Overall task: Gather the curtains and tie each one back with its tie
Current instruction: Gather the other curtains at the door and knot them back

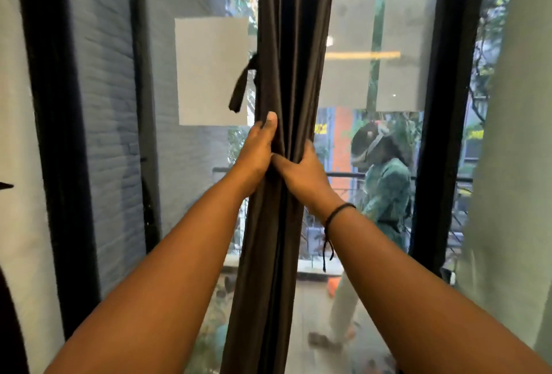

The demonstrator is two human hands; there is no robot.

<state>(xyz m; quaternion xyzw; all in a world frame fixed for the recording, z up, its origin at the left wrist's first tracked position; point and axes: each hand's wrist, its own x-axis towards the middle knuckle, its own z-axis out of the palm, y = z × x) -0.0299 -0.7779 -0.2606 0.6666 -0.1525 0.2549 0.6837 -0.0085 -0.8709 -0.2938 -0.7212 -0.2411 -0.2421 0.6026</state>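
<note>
A dark grey curtain (pixel 294 45) hangs gathered into a narrow column in front of the glass, in the middle of the view. My left hand (pixel 258 152) grips its left side, thumb up along the folds. My right hand (pixel 301 170) grips the bundle from the right, fingers wrapped round behind it; the two hands touch. A dark fabric tie (pixel 240 87) dangles loose from the curtain's left edge, just above my left hand. A black cord sits on my right wrist.
Black window frames stand at the left (pixel 56 134) and right (pixel 442 104). A pale curtain (pixel 519 134) hangs at the far right. White paper sheets (pixel 210 72) are stuck on the glass, which reflects a person.
</note>
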